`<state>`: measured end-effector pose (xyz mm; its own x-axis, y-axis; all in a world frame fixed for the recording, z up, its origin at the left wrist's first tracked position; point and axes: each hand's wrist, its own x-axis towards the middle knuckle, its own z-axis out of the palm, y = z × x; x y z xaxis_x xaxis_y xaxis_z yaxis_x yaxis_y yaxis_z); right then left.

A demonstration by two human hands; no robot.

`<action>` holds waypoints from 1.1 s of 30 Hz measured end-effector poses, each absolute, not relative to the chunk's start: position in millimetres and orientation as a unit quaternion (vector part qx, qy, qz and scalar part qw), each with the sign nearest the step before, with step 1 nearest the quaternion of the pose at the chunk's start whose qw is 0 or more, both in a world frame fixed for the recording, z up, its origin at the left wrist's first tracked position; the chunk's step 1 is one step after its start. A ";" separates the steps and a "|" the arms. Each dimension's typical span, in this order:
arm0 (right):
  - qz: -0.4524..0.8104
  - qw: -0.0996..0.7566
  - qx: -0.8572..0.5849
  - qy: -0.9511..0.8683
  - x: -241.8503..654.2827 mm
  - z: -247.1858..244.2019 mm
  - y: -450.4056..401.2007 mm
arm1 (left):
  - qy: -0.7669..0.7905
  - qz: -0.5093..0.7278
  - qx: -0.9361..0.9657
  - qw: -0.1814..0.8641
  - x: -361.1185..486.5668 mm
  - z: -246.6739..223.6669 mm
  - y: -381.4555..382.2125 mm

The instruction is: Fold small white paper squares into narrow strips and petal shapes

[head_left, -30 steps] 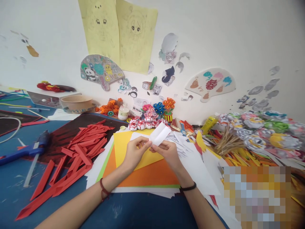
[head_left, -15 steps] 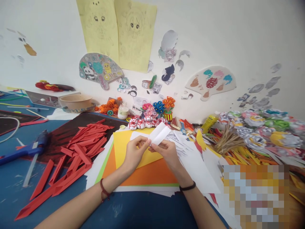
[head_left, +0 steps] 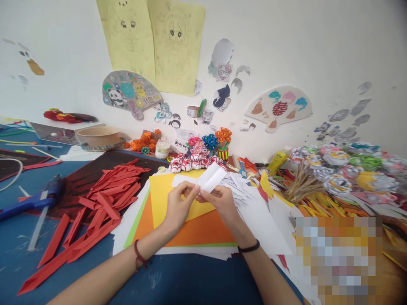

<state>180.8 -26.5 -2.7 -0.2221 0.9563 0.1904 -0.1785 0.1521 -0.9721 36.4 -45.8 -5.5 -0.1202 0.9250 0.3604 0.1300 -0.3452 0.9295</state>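
Pinching a folded white paper strip (head_left: 212, 177) between thumbs and fingers, the left hand (head_left: 179, 203) and right hand (head_left: 223, 204) meet, nearly closed, the strip projecting just beyond them. Beneath the hands, a yellow sheet (head_left: 162, 199) overlaps an orange sheet (head_left: 203, 234) upon the blue surface (head_left: 159, 284); to their left lie red folded strips (head_left: 108, 205) and, farther out, a blue glue gun (head_left: 47, 197).

Folded white paper (head_left: 213, 177) in left fingers (head_left: 192, 193) and right fingers (head_left: 208, 196) above a yellow sheet (head_left: 159, 198).
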 end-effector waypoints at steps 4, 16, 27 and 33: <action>0.550 0.518 -0.347 -0.555 179.9 -2.1 -27.6 | 0.460 0.597 0.560 0.345 38.9 -6.2 -48.9; 0.541 0.531 -0.343 -0.555 174.8 -5.9 -28.7 | 0.452 0.625 0.535 0.345 42.2 -9.1 -52.6; 0.499 0.539 -0.370 -0.569 180.3 -8.9 -22.9 | 0.450 0.573 0.588 0.352 35.4 -8.4 -42.7; 0.503 0.508 -0.381 -0.586 186.4 -7.6 -18.4 | 0.450 0.529 0.649 0.311 22.7 -6.6 -33.6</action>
<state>186.4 -18.4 -7.6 -0.1930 0.9580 0.2122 -0.0644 0.2035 -0.9770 22.7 -33.6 -6.6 0.0371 0.9128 0.4068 0.2550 -0.4022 0.8793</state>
